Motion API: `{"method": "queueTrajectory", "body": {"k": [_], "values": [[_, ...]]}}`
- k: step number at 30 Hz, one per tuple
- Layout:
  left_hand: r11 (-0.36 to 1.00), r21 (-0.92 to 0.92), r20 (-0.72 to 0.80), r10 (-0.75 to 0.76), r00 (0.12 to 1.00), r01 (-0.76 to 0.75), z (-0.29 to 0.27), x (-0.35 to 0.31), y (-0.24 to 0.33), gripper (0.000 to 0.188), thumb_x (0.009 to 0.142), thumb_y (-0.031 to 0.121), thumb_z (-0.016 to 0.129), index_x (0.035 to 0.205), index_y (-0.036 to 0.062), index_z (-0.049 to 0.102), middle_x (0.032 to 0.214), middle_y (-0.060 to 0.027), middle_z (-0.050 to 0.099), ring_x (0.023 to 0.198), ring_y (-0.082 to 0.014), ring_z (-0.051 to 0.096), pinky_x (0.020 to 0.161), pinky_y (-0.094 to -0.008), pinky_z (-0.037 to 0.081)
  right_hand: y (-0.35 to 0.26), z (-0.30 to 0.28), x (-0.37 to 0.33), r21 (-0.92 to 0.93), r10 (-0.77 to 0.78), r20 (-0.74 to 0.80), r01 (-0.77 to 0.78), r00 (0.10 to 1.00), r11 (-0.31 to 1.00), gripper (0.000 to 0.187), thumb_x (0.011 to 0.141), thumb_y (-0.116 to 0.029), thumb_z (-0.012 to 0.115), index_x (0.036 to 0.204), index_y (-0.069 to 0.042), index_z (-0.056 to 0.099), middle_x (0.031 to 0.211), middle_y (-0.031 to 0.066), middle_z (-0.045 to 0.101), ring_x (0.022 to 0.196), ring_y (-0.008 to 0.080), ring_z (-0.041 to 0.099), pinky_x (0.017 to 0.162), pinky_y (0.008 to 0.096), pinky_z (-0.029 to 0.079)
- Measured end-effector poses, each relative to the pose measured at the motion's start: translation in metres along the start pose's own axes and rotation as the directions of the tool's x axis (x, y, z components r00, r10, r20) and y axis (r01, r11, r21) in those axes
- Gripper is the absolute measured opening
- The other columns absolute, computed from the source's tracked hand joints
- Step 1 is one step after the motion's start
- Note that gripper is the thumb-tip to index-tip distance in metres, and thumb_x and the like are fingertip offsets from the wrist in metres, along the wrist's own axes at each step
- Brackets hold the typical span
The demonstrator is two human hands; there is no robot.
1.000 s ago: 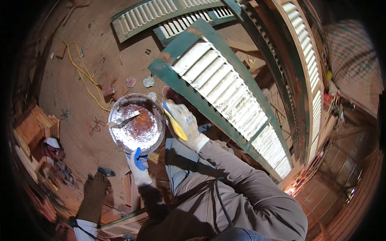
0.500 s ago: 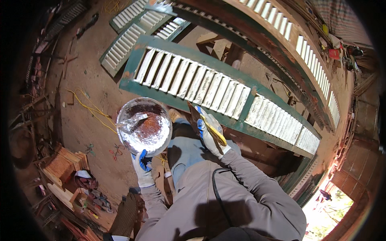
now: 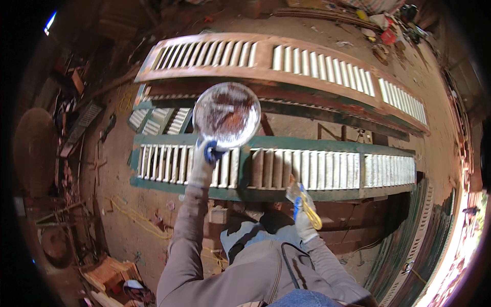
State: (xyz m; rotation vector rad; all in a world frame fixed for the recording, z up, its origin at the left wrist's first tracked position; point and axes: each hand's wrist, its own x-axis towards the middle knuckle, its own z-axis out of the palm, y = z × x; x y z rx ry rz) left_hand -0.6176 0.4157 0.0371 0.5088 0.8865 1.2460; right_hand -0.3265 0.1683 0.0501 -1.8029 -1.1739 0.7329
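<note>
My left hand [image 3: 205, 157], in a white and blue work glove, grips a round metal bowl [image 3: 250, 128] by its near rim. White and reddish-brown paint is smeared inside the bowl, which hangs over the far edge of a long louvred shutter [image 3: 199, 194]. The shutter has a green frame and slats that are mostly white, with some bare or shaded ones near its middle. At its near edge my gloved right hand [image 3: 305, 225] is closed on a paintbrush [image 3: 310, 210] with a yellow handle. The brown brush tip points at the slats; whether it touches them I cannot tell.
Beyond lies another louvred shutter [image 3: 263, 59] with a bare wood frame, raised above darker ones. Smaller shutters [image 3: 156, 123] lie at the left. More shutters [image 3: 409, 250] are stacked at the right. A yellow cord [image 3: 135, 220] and a wooden box [image 3: 110, 276] are on the dirt floor.
My view has turned, so the green shutter now runs level across it. The bowl has moved forward over the shutter, and the brush has come to its near edge.
</note>
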Motion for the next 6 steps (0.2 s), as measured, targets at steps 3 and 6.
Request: {"method": "queueTrajectory", "body": {"k": [3, 6], "values": [[0.993, -0.112, 0.147, -0.020, 0.989, 0.037, 0.094, 0.095, -0.019, 0.019, 0.094, 0.018, 0.056, 0.095, 0.0013, 0.063, 0.093, -0.0128, 0.066, 0.090, -0.0312, 0.067, 0.087, -0.0501, 0.058, 0.025, -0.083, 0.000, -0.003, 0.128, -0.169, -0.130, 0.977, 0.991, 0.047, 0.105, -0.033, 0.046, 0.140, -0.004, 0.050, 0.129, 0.0158, 0.062, 0.116, 0.0274, 0.061, 0.098, 0.0357, 0.048], [0.978, -0.196, 0.186, -0.032, 0.982, 0.069, 0.141, 0.211, -0.056, 0.026, 0.087, 0.024, 0.064, 0.096, -0.0001, 0.063, 0.110, -0.0171, 0.068, 0.105, -0.0383, 0.065, 0.091, -0.0536, 0.056, 0.068, -0.152, -0.013, 0.133, 0.211, -0.292, -0.178, 0.933, 0.975, 0.048, 0.104, -0.034, 0.047, 0.144, -0.006, 0.048, 0.136, 0.0176, 0.058, 0.121, 0.0275, 0.059, 0.099, 0.0355, 0.047]]}}
